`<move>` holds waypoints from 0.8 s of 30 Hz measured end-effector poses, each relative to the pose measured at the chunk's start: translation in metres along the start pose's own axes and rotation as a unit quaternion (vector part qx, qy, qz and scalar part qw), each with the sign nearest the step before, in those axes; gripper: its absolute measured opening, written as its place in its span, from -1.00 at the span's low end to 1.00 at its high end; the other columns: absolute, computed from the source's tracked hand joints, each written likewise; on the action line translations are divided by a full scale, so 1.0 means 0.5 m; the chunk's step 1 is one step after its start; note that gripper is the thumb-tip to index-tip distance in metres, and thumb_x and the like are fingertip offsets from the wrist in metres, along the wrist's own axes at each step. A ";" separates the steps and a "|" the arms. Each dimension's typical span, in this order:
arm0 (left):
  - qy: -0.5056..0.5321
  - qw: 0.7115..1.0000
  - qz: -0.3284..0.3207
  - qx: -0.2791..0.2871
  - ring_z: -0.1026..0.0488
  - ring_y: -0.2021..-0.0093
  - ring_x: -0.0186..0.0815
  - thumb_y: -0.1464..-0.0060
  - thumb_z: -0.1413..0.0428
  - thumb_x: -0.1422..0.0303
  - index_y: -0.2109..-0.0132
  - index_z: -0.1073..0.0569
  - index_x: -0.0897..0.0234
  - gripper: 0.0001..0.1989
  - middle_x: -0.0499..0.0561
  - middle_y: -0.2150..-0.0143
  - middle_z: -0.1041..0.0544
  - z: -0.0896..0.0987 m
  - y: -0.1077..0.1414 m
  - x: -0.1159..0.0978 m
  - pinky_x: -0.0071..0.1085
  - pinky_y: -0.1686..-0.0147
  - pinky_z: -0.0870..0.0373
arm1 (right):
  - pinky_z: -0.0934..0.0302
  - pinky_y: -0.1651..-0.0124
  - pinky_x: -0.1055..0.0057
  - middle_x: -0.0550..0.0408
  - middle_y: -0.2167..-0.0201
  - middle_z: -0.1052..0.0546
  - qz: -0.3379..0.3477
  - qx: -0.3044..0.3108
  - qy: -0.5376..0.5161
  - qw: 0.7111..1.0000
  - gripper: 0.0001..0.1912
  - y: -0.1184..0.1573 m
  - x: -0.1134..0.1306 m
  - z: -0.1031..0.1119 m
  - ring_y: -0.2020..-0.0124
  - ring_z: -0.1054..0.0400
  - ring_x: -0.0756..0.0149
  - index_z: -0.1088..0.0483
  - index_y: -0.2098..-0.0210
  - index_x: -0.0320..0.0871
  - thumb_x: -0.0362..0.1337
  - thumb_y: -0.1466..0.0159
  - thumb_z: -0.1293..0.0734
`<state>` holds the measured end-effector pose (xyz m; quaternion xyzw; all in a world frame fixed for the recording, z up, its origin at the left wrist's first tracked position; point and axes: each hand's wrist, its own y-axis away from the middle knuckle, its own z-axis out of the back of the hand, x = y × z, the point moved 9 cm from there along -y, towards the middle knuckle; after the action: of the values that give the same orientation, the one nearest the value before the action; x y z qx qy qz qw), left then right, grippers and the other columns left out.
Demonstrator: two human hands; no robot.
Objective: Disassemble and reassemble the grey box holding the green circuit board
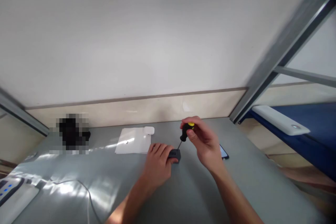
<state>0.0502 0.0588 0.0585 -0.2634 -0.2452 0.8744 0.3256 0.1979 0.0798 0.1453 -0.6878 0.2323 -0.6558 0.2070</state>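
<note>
My left hand (159, 162) is closed around a small dark grey plastic box with slotted vents (175, 155), pressing it to the grey table. Much of the box is hidden under the fingers. My right hand (204, 143) grips a screwdriver (186, 132) with a black and yellow handle. Its thin shaft slants down to the left, and the tip is at the top of the box. Whether the tip sits in a screw is too small to make out.
White paper (133, 141) with a small white object (149, 130) on it lies left of my hands. A phone (224, 152) is partly behind my right wrist. At the left are a blurred-out black object (72, 133), a cable (84, 186) and a white power strip (18, 196). Metal posts (265, 87) frame the table (126, 185).
</note>
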 end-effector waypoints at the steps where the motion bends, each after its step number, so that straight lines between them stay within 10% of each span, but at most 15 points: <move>1: 0.002 1.000 0.000 -0.001 -0.51 0.16 -0.11 -0.36 -0.16 0.34 0.02 -0.47 0.21 -0.90 0.05 0.16 -0.63 -0.001 0.000 0.001 -0.17 0.10 -0.35 | -0.36 0.16 0.26 0.04 0.18 -0.52 -0.011 0.016 -0.014 1.000 -0.81 0.001 -0.005 -0.003 0.19 -0.43 0.21 -0.54 -0.03 0.05 -0.18 -0.50 -0.31; 16: -0.010 1.000 -0.019 -0.015 -0.55 0.09 -0.06 -0.33 -0.14 0.33 -0.04 -0.52 0.21 -0.81 0.11 0.10 -0.68 0.029 -0.010 -0.017 0.01 -0.10 -0.35 | -0.39 0.18 0.28 0.03 0.11 -0.58 -0.012 -0.003 -0.013 1.000 -0.78 0.005 -0.010 -0.005 0.13 -0.46 0.20 -0.53 -0.08 0.10 -0.18 -0.51 -0.30; 24: 0.033 0.984 0.024 0.172 -0.58 0.24 -0.17 -0.27 -0.13 0.46 0.25 -0.56 0.19 -0.86 -0.01 0.28 -0.65 0.013 -0.092 -0.024 -0.19 0.10 -0.43 | -0.38 0.15 0.22 0.00 0.09 -0.42 0.047 -0.035 0.090 0.994 -0.78 0.003 0.011 0.007 0.14 -0.37 0.18 -0.56 -0.04 0.08 -0.22 -0.44 -0.35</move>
<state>0.0743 0.0793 0.0948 -0.2379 -0.0741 0.9020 0.3525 0.2015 0.0753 0.1489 -0.6211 0.3050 -0.6961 0.1913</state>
